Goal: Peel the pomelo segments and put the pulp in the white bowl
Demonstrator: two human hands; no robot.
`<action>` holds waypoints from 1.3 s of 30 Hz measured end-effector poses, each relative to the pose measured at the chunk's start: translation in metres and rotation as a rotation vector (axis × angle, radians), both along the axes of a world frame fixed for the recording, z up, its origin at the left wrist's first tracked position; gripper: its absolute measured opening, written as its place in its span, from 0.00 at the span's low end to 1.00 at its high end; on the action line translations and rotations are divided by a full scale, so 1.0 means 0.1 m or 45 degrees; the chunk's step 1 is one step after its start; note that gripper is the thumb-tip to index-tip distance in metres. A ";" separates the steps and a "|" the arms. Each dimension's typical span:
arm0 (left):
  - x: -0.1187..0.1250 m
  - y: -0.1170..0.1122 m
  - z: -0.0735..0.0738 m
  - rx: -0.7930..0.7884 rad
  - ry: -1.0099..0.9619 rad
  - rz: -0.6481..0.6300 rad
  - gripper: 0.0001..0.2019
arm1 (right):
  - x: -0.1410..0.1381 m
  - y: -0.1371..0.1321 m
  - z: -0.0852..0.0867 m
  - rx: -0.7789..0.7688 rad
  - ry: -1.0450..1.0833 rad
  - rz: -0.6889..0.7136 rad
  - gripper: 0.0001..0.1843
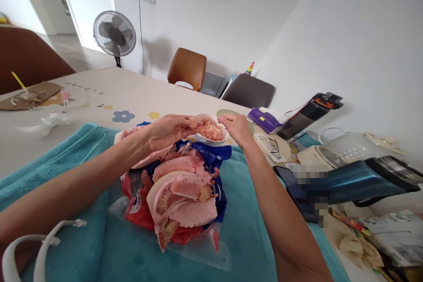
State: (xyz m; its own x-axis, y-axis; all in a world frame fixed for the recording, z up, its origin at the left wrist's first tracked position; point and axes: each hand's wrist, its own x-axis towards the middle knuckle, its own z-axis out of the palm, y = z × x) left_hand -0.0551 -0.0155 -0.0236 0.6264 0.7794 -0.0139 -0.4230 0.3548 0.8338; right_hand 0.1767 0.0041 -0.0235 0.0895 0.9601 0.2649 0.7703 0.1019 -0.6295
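Observation:
My left hand (175, 130) is closed around a small piece of pink pomelo flesh (194, 122), at the left rim of a white bowl (211, 142). Loose pomelo pulp (210, 130) fills much of that bowl. At the bowl's right rim, my right hand (235, 127) is closed with the fingertips pinched together; what they hold, if anything, is too small to make out. Nearer me, a peeled-open pomelo (185, 202) with thick pink rind and torn membranes lies on a red and blue plastic bag (142, 211). More rind (153, 157) lies partly behind my left wrist.
A teal cloth (247, 220) lies under the bag. To the right are a purple tissue pack (266, 120), eyeglasses (274, 146), a phone (295, 191), a blue tumbler (360, 180) and a dark bottle (307, 114). Crumpled tissue (46, 124) lies at left. A fan (115, 34) stands beyond the table.

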 end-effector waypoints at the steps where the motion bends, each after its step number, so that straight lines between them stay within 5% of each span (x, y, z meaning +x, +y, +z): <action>1: -0.02 0.01 0.02 0.010 0.029 0.008 0.07 | 0.00 0.00 0.01 0.037 0.001 -0.008 0.16; 5: -0.02 0.10 0.08 0.129 0.164 0.007 0.02 | -0.03 -0.05 0.01 0.126 0.275 -0.032 0.11; 11: 0.30 0.28 0.11 0.401 0.404 -0.020 0.03 | -0.16 -0.16 -0.05 -0.022 0.828 0.219 0.16; 22: 0.77 0.53 -0.06 1.029 0.854 0.350 0.07 | -0.07 -0.10 -0.09 -0.055 1.026 0.241 0.15; 28: 0.80 0.52 -0.04 0.703 0.698 0.323 0.20 | -0.08 -0.07 -0.13 -0.143 1.409 0.110 0.01; 39: 0.67 0.60 0.05 0.099 0.265 0.150 0.13 | -0.06 -0.03 -0.14 -0.307 1.883 0.119 0.12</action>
